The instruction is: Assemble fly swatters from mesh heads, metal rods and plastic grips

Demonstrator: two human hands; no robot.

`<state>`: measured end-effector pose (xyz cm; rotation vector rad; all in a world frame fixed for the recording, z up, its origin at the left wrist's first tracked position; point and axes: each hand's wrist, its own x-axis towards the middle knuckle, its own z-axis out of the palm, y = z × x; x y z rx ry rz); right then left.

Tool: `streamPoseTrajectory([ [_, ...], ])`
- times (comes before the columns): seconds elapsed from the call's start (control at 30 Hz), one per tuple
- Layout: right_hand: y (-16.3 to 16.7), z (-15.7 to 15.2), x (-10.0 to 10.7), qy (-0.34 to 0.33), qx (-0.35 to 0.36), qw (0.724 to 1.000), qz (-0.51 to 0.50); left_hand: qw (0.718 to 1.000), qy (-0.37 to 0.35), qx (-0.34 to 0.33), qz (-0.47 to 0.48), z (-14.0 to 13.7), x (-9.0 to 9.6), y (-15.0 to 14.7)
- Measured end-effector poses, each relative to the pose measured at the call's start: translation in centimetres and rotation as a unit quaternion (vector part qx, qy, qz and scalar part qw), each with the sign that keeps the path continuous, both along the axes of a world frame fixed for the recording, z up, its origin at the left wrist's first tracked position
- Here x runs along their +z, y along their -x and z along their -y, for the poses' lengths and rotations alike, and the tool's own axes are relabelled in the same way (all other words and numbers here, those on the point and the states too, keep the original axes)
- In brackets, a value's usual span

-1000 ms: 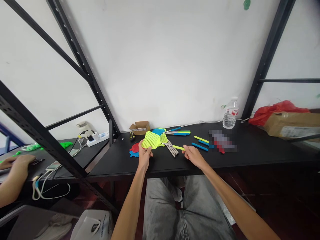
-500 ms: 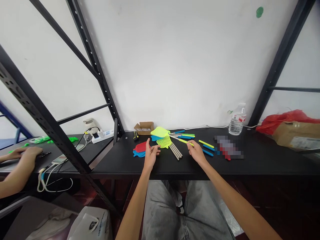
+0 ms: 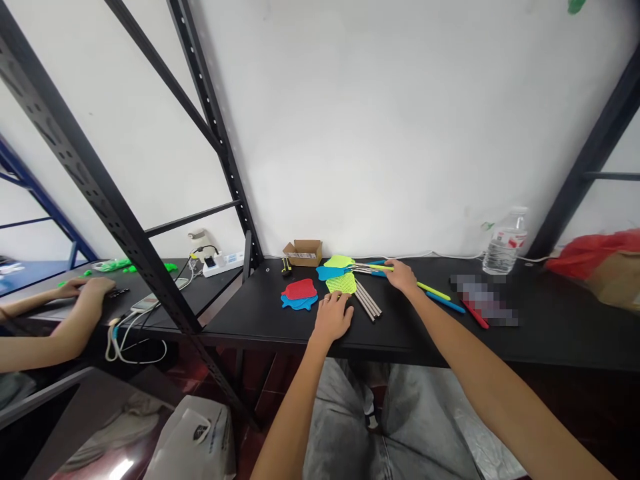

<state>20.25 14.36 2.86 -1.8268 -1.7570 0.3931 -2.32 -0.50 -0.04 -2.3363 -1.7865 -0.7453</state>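
Box (image 3: 303, 253) first, open at the back of the black table (image 3: 260, 313), a red swatter head (image 3: 300, 289) lying over a blue swatter head (image 3: 299, 305) in front of it. Next, the left hand (image 3: 333, 319), fingers loosely spread, tips at the near edge of a lime mesh head (image 3: 341, 285). Behind that mesh, joined swatters (image 3: 332, 273) lie bunched, heads overlapping; a careless tug here could drag the bunch askew. Metal rods (image 3: 369, 301) slant away just beside: a sweeping wrist might roll them toward the front edge. Now the right hand (image 3: 401, 275), narrow, fingers curled over the handle ends of the bunch; gripping or merely resting, I can't tell. An uneven release could splay those handles. Farther right, a loose lime handle (image 3: 434, 291), a blue handle (image 3: 446, 303) and a red handle (image 3: 475, 313) risk a knock if that elbow swings outward.
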Motion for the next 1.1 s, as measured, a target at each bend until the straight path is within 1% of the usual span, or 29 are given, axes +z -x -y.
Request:
streamPoseTrajectory([
  [0.07, -0.4, -0.2, -0.1, -0.008, -0.002, 1.0, 0.014, 1.0, -0.008, 0.012, -0.007, 0.1, 0.1, 0.0],
  [0.17, -0.9, 0.1, -0.2, -0.04, 0.007, 0.998, 0.05, 0.999, -0.017, 0.027, -0.013, 0.2, 0.1, -0.2],
  [0.27, -1.0, 1.3, -0.2, -0.077, 0.02, 0.993, 0.083, 0.999, -0.024, 0.041, -0.012, 0.2, 0.0, -0.3],
  [0.33, -0.6, 2.7, -0.4, -0.086, 0.057, 0.991, 0.09, 0.998, -0.027, 0.049, -0.013, 0.2, -0.1, -0.3],
  [0.4, 0.2, 4.5, -0.7, -0.072, 0.117, 0.986, 0.092, 0.998, -0.029, 0.056, -0.015, 0.2, -0.1, -0.4],
  [0.47, 1.1, 6.2, -1.0, -0.068, 0.152, 0.982, 0.094, 0.998, -0.03, 0.062, -0.016, 0.2, -0.1, -0.4],
  [0.6, 2.5, 8.3, -1.1, -0.057, 0.147, 0.982, 0.1, 0.997, -0.031, 0.073, -0.02, 0.2, 0.0, -0.5],
  [0.77, 3.2, 8.5, -0.4, -0.001, 0.145, 0.983, 0.109, 0.996, -0.039, 0.08, -0.025, 0.3, 0.2, -0.6],
  [1.1, 3.9, 7.6, 0.8, 0.065, 0.136, 0.981, 0.12, 0.996, -0.034, 0.085, -0.013, 0.3, 0.4, -0.7],
])
